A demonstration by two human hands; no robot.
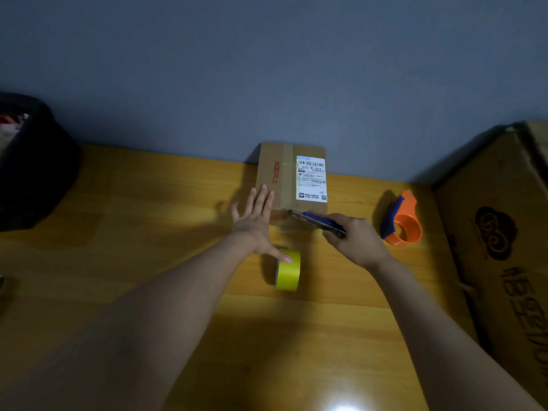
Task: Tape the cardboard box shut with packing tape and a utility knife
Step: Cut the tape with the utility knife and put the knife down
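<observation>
Cardboard box (284,176): at the far edge of your wooden counter (148,232), against the wall, flaps closed, white shipping label (311,178) on top.

Your left hand (256,223): flat, fingers spread apart, fingertips on the box's near left corner, thumb touching the yellow tape roll (288,269) standing on edge just in front.

Your right hand (354,240): fingers clamped on the blue utility knife (318,222), its tip at the box's near edge.

Orange tape dispenser (403,222): right of the box, apart.

Large carton (504,232): far right.
</observation>
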